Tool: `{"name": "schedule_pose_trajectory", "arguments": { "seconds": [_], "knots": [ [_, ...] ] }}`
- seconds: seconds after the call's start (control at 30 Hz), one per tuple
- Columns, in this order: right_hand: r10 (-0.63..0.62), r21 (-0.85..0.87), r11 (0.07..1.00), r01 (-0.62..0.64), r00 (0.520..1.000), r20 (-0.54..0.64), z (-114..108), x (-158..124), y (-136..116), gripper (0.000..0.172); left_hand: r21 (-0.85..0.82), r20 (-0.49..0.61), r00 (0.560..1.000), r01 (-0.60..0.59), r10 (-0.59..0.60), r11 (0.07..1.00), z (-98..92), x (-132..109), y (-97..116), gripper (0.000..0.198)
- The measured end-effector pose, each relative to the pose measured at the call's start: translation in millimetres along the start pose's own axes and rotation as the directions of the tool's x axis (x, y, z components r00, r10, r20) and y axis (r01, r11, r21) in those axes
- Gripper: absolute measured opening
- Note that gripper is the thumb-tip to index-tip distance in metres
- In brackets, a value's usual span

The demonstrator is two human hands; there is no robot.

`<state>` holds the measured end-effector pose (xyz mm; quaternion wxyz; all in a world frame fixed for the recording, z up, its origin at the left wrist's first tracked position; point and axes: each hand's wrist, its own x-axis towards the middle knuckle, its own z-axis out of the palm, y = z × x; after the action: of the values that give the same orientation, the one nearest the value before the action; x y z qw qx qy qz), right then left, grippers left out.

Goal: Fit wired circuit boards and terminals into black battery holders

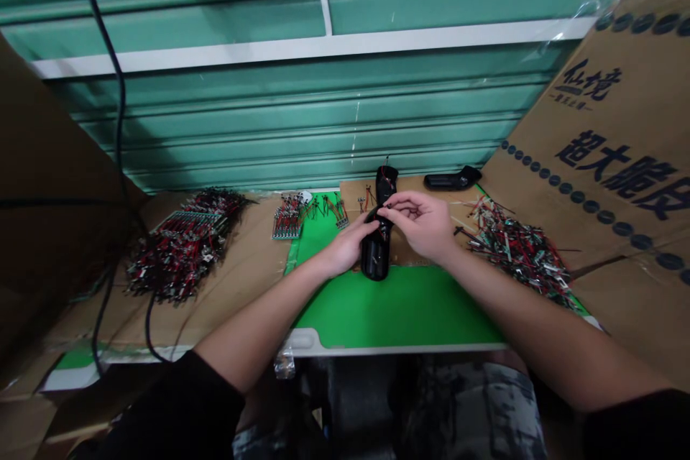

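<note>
A long black plastic housing [376,259] lies lengthwise on the green and cardboard table surface, with thin red and black wires in its open middle and upper part. My left hand [349,243] rests at the housing's left side, its fingertips closed against the middle. From the right, my right hand [423,221] reaches over the same spot, thumb and forefinger pinched together. Whatever sits between the fingertips of either hand is too small to make out. A wire end sticks up from the housing's top.
Piles of wired circuit boards [180,248] lie at the left, with a smaller stack [288,217] nearer the middle. Loose wires [520,248] heap at the right. Another black housing [453,179] lies at the back right. Cardboard walls [609,136] flank the table; a black cable [119,108] hangs at left.
</note>
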<state>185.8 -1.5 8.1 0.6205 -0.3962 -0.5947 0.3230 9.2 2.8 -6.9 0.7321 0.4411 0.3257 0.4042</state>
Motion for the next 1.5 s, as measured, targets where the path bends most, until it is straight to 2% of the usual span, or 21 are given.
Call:
{"name": "schedule_pose_trajectory", "arguments": {
  "seconds": [0.07,0.17,0.27,0.37,0.47,0.67,0.83,1.0,1.13,1.2,1.37,1.5],
  "knots": [
    [-0.025,-0.026,0.999,0.025,1.0,0.005,-1.1,-0.7,4.0,0.03,0.016,-0.003,1.0,-0.003,0.003,1.0,-1.9,1.2,-1.2,0.045],
    [-0.099,-0.174,0.98,0.101,0.995,0.022,-5.0,-0.6,5.8,0.021,0.084,-0.02,0.999,-0.032,0.033,0.996,-3.5,1.9,-0.4,0.044],
    [-0.224,-0.358,0.904,0.234,0.972,0.069,-8.9,1.0,-0.1,0.014,0.176,-0.028,0.997,-0.064,0.07,0.982,-3.3,2.0,2.0,0.039],
    [-0.314,-0.448,0.825,0.344,0.939,0.143,-11.3,2.6,-6.5,0.011,0.239,-0.035,0.992,-0.106,0.118,0.965,-2.3,2.3,3.8,0.034],
    [-0.315,-0.483,0.787,0.384,0.923,0.221,-13.2,3.6,-5.2,0.01,0.28,-0.054,0.986,-0.138,0.159,0.95,-1.5,2.9,4.4,0.03],
    [-0.334,-0.521,0.719,0.46,0.886,0.321,-18.3,6.3,5.5,0.011,0.343,-0.039,0.987,-0.134,0.156,0.93,-3.4,3.9,7.8,0.032],
    [-0.277,-0.454,0.741,0.495,0.841,0.465,-19.1,4.4,1.5,0.014,0.38,-0.063,0.966,-0.21,0.252,0.901,-7.0,4.5,10.4,0.028],
    [-0.148,-0.428,0.784,0.449,0.806,0.573,-19.1,-1.6,-1.3,0.039,0.357,-0.128,0.954,-0.211,0.272,0.91,-7.4,5.9,8.4,0.029],
    [-0.023,-0.46,0.818,0.346,0.818,0.574,-17.9,-7.3,-2.0,0.09,0.201,-0.204,0.961,-0.145,0.186,0.969,-5.7,5.4,8.6,0.035],
    [0.01,-0.469,0.828,0.307,0.828,0.561,-16.6,-9.5,-2.3,0.105,0.115,-0.225,0.968,-0.084,0.108,0.99,-4.6,4.2,10.7,0.042],
    [0.009,-0.503,0.809,0.305,0.848,0.529,-18.3,-5.2,-4.0,0.098,0.001,-0.206,0.978,-0.023,0.023,1.0,-1.5,0.6,19.8,0.054],
    [0.015,-0.637,0.724,0.265,0.917,0.398,-34.6,11.7,-2.0,0.094,0.072,-0.174,0.983,-0.053,0.065,0.996,-2.9,0.6,23.4,0.055]
  ]
}}
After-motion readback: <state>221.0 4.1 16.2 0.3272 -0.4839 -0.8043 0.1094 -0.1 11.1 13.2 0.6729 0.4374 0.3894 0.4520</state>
